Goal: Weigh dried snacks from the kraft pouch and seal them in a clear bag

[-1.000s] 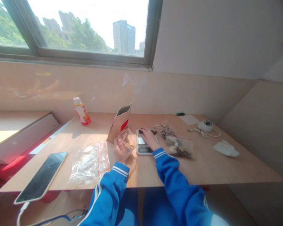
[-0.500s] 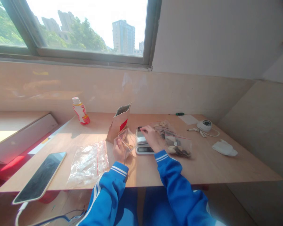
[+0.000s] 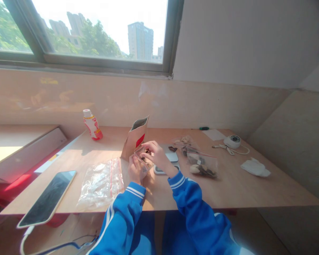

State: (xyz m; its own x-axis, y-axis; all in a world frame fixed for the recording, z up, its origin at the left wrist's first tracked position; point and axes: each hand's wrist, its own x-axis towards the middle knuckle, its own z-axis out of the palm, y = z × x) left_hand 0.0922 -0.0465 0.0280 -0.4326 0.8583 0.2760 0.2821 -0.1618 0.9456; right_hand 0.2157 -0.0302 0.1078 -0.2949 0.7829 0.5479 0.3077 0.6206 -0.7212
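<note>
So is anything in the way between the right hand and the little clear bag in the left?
Nothing visible: the right hand is at the little clear bag. The paper bag stands behind it; the scale lies to its right.

Left hand (image 3: 134, 169) curled in a grip, left forearm (image 3: 126, 212) up from seven o'clock, right hand (image 3: 158, 157) close in at the left's two o'clock, pointing toward ten, right forearm (image 3: 192, 198) slanting from five!
</note>
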